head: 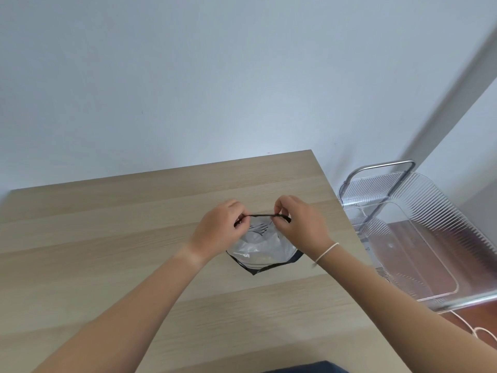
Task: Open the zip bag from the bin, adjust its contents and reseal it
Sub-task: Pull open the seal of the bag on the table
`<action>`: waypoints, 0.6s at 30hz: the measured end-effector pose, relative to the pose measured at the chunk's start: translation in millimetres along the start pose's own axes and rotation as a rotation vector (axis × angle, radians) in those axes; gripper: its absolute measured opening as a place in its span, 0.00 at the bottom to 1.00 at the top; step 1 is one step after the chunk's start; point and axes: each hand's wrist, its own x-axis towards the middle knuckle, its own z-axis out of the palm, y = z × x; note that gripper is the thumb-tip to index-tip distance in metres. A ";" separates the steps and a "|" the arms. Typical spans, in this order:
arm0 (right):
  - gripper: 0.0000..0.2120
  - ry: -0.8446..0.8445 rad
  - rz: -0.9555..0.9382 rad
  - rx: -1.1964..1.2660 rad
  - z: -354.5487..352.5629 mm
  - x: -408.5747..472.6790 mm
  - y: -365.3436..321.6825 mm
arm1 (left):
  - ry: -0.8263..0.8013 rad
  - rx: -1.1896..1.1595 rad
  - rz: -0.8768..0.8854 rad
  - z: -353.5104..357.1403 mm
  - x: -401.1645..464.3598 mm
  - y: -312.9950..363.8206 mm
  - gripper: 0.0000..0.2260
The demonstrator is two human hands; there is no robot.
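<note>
Wood table (134, 238) mid-frame: left hand (220, 227) and right hand (298, 224) both pinch the limp, light zip bag (263, 251) at its dark zip strip (262, 215), best hold.

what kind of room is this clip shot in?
Probably a plain indoor room set up for recording, not a kitchen or shop: a bare light wood table against a blank pale wall, with a clear ribbed plastic bin on a metal-framed cart beside it.

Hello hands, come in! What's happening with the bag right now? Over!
Left hand and right hand both pinching the zip bag top strip. Bag on wooden table. Nothing in the way.
</note>
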 end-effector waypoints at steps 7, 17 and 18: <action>0.10 -0.130 0.171 0.276 -2.9 5.6 9.4 | 0.109 -0.001 -0.010 -6.6 0.3 -2.7 0.03; 0.02 -0.138 0.114 0.284 0.2 -1.6 17.2 | 0.147 0.003 -0.016 -4.5 -7.2 -14.4 0.03; 0.03 -0.057 0.075 0.213 1.8 -2.1 16.1 | 0.158 0.004 -0.014 -3.8 -6.7 -13.5 0.03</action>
